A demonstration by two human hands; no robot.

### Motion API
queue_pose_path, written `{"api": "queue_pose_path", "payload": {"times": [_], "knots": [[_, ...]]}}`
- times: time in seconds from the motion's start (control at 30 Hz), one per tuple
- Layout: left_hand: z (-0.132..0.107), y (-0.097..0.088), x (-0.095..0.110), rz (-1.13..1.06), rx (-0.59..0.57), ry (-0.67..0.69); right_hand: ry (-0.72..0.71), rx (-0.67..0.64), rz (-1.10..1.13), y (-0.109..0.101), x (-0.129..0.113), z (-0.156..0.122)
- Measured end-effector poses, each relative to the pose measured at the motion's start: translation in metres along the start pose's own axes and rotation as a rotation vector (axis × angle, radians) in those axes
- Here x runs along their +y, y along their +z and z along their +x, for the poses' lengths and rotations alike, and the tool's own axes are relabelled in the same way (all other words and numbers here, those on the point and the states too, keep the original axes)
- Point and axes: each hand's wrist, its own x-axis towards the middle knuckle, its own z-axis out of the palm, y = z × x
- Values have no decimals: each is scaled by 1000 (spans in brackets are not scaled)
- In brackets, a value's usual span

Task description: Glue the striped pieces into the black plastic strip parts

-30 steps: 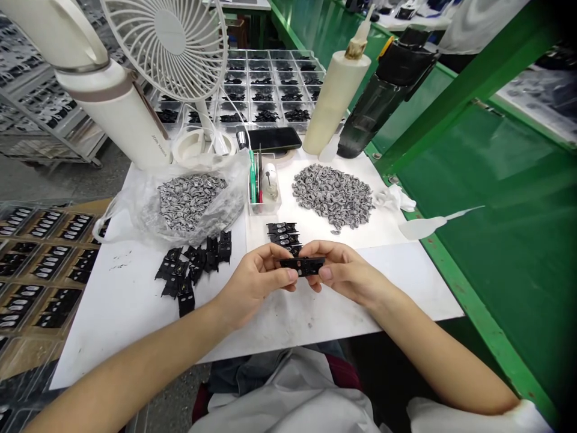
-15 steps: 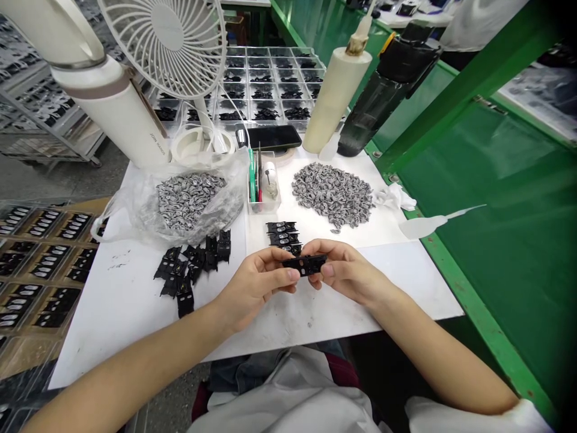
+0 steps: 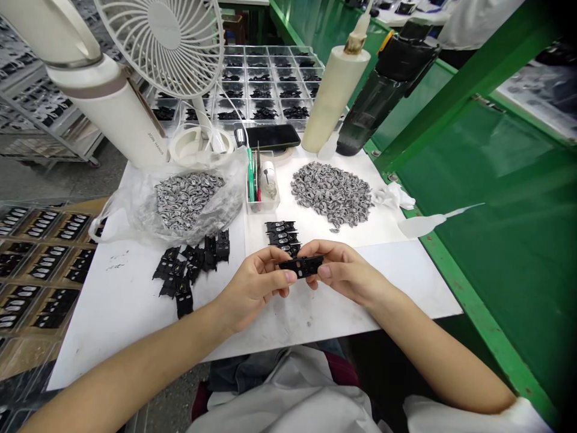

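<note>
Between both hands, just over the white table [image 3: 342, 313], is a small black plastic part [image 3: 303, 266] with holes in it. My left hand [image 3: 259, 279] pinches its left end, and my right hand [image 3: 345, 270] grips the right end between thumb and fingers. Behind the hands lies a short column of black parts with grey oval pieces [image 3: 282, 233]. A loose heap of black parts [image 3: 183, 270] is to the left of my left hand. Farther back on the right spreads a pile of small grey pieces [image 3: 331, 192].
An open plastic bag [image 3: 229, 201] of grey pieces lies at left. A small clear box [image 3: 264, 205] holds tweezers and a vial. Behind stand a fan [image 3: 164, 36], a white bottle [image 3: 108, 108], a cream squeeze bottle [image 3: 333, 99], a dark bottle [image 3: 374, 96] and a compartment tray [image 3: 270, 78].
Both hands keep hold of the black plastic part, which appears shifted very slightly to the left and tipped a little. Everything else lies as before.
</note>
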Motion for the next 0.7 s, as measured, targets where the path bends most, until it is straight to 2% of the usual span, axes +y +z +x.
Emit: {"api": "queue_pose_path", "payload": {"times": [0.4,0.7], "knots": [[-1,2,0,-38,-28,-31,-4,11,36,1,-1,0],[0,1,-1,-12,24,-36,-11,-3,-1,0,0,0]]}}
